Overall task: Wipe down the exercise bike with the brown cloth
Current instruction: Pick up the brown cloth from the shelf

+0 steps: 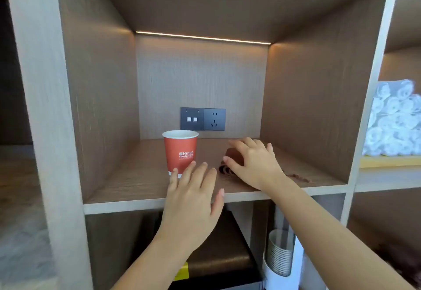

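Brown cloth under the right grip, paper cup standing close by

From the head view, the brown cloth (233,154) is seen bunched on the wooden shelf (136,175). The right grip (252,164) is laid over it with fingers spread and only lightly arched, so nothing is judged to be clasped yet. The left grip (193,196) is held flat and empty, its fingertips just in front of the red paper cup (180,150). The exercise bike is not to be seen (the wiping is judged not yet begun). The cup could be knocked over if the left grip is pushed forward or the cloth is dragged out sideways; whether anything is in it cannot be told. If only the top of the bundle is pinched, part of the cloth may be left trailing and caught on the shelf's front lip.
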